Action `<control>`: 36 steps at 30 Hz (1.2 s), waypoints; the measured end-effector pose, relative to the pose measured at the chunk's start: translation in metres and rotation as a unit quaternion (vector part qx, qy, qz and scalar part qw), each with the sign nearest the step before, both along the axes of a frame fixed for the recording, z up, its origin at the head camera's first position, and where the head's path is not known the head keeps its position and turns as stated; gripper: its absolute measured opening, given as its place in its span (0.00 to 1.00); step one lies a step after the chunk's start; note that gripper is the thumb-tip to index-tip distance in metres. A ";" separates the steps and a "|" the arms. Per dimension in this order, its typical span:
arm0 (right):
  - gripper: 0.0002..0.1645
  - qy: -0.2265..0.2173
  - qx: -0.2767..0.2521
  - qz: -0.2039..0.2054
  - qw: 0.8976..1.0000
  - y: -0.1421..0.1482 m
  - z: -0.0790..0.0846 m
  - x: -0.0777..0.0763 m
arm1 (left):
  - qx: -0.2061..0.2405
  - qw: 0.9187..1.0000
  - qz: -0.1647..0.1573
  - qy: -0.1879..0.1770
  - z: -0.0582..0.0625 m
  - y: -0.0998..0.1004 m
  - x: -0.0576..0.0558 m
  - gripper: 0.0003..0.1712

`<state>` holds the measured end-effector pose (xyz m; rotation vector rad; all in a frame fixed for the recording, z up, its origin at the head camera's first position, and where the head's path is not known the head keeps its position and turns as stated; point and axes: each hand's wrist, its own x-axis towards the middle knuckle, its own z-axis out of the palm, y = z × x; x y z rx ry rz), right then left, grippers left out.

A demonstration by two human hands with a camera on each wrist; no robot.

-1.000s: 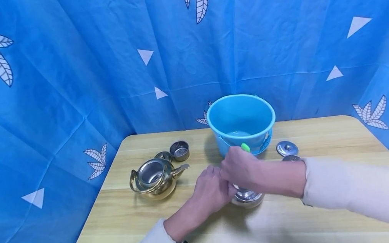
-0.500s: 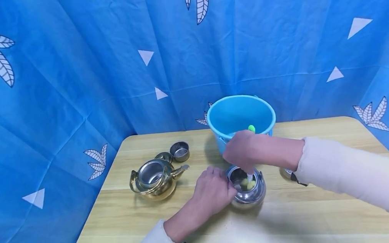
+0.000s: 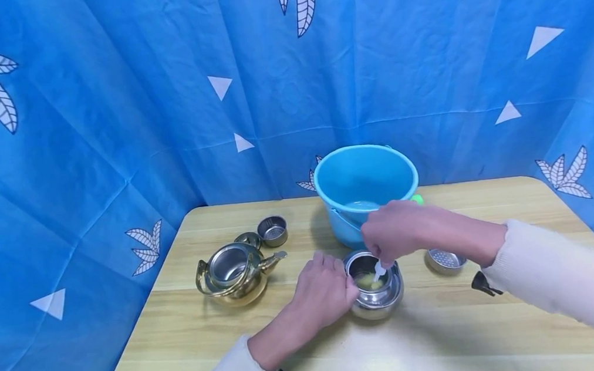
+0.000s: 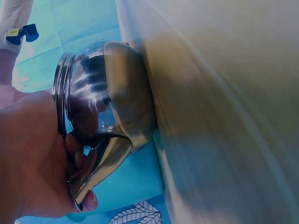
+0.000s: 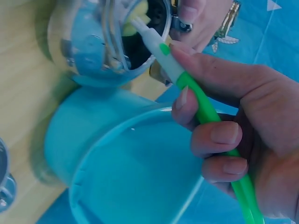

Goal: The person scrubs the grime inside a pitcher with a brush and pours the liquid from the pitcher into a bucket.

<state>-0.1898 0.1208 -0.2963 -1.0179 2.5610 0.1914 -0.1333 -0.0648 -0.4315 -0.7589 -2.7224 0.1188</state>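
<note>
A shiny silver teapot (image 3: 376, 308) stands upright and lidless on the table. My left hand (image 3: 323, 289) grips its spout (image 4: 105, 163) with curled fingers, close to the rim. In the right wrist view, my right hand (image 5: 233, 116) holds a cleaning brush (image 5: 161, 53) with a green and white handle, fingers wrapped round it. The brush's pale yellow head (image 5: 135, 18) is inside the teapot's mouth, its handle leaning out to the right. How far down the head reaches is hidden by the teapot wall.
A light blue bucket (image 3: 364, 168) stands just behind the silver teapot. To the left are a gold teapot (image 3: 248, 290), its small lid (image 3: 248, 238) and a metal strainer (image 3: 273, 237). Another perforated strainer (image 3: 445, 259) lies right of the silver teapot, near my right forearm.
My right hand has moved right and tilted the brush handle over, uncovering the teapot's mouth. The silver lid is now behind my right arm. My left hand has stayed on the spout.
</note>
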 end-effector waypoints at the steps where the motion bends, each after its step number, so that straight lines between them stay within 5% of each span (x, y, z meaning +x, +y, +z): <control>1: 0.07 0.003 -0.010 -0.003 1.000 0.003 -0.002 0.001 | -0.002 1.000 0.001 -0.003 0.000 0.000 0.000 0.18; 8: 0.11 0.049 -0.053 0.004 0.997 0.019 -0.018 0.008 | -0.015 0.999 0.014 -0.030 0.002 0.001 0.000 0.19; 13: 0.09 0.143 -0.075 0.056 0.985 0.024 -0.028 0.018 | -0.015 0.999 0.016 -0.029 0.001 0.000 -0.001 0.20; 16: 0.07 0.233 -0.088 0.103 0.963 0.026 -0.034 0.025 | -0.008 0.999 0.015 -0.031 0.001 0.000 -0.001 0.19; 21: 0.10 0.364 -0.101 0.161 0.912 0.029 -0.042 0.036 | -0.002 0.999 0.013 -0.030 0.001 0.001 -0.001 0.18; 27: 0.08 0.410 -0.059 0.193 0.890 0.030 -0.043 0.048 | -0.004 1.000 0.011 -0.026 0.001 0.001 -0.001 0.19; 36: 0.07 0.485 -0.023 0.241 0.840 0.031 -0.044 0.054 | 0.001 1.000 0.005 -0.013 0.001 0.001 -0.001 0.17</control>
